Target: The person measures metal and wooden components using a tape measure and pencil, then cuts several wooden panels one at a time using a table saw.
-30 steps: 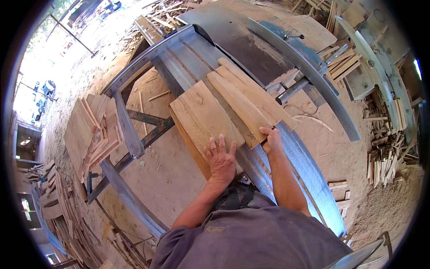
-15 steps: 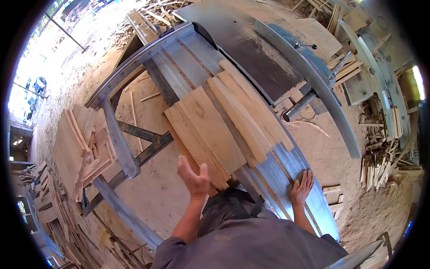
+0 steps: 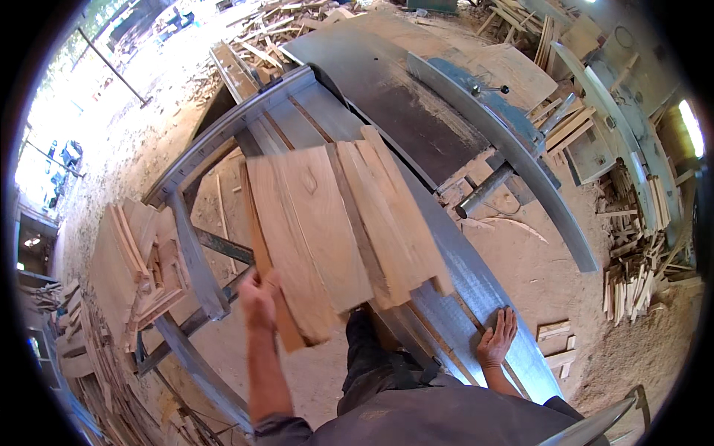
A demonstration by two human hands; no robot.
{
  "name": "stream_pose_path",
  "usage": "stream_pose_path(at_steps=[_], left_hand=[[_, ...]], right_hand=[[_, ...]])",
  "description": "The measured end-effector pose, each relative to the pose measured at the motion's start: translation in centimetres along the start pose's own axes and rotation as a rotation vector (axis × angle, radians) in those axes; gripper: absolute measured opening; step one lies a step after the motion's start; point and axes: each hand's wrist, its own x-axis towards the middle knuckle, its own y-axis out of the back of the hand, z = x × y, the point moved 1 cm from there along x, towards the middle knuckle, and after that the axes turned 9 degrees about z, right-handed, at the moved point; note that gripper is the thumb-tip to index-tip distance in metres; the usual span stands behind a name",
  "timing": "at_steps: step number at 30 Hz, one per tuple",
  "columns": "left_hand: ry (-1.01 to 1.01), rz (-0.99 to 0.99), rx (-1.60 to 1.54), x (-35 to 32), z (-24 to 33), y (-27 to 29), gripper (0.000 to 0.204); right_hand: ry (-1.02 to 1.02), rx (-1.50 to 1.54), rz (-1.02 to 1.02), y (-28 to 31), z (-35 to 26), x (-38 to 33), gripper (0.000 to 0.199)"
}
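Several pale wooden boards (image 3: 316,215) lie side by side across the metal sliding table (image 3: 476,271) of a table saw, some overlapping. My left hand (image 3: 260,301) is closed at the outer left edge of the leftmost, darker board (image 3: 262,230); its fingertips are partly hidden. The near ends of the left boards stick out past the table toward my legs. To the right, my right hand (image 3: 497,338) rests flat on the bare metal, fingers stretched out, holding nothing.
A long metal fence (image 3: 506,137) crosses the dark saw bed (image 3: 439,119). On the left, stacked board pieces (image 3: 149,260) rest by the frame's metal arm (image 3: 197,256). Scrap wood (image 3: 279,33) is heaped at the back, with more piles along both sides.
My left hand has moved left and closed on the leftmost board's edge. The boards have shifted left and turned slightly. My right hand stays flat on the metal table.
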Motion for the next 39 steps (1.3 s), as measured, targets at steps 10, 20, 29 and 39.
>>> stream_pose_path(at_steps=[10,20,29,39], left_hand=[[-1.025,-0.048,0.736,-7.3,26.8,-4.1,0.022],[-1.349,-0.348,1.07,-14.1,0.8,-12.0,0.061],[-1.382,-0.314,0.958,-6.4,-3.9,-15.5,0.04],[-1.366,-0.299,1.0,-0.2,-2.7,-17.1,0.047]], right_hand=[[-0.047,-0.008,0.069,1.7,4.9,-3.8,0.059],[-0.03,-0.027,0.044,3.3,9.1,-7.5,0.057],[0.01,-0.035,0.041,6.0,11.7,-9.1,0.054],[-0.014,-0.067,-0.035,7.1,13.0,-10.3,0.053]])
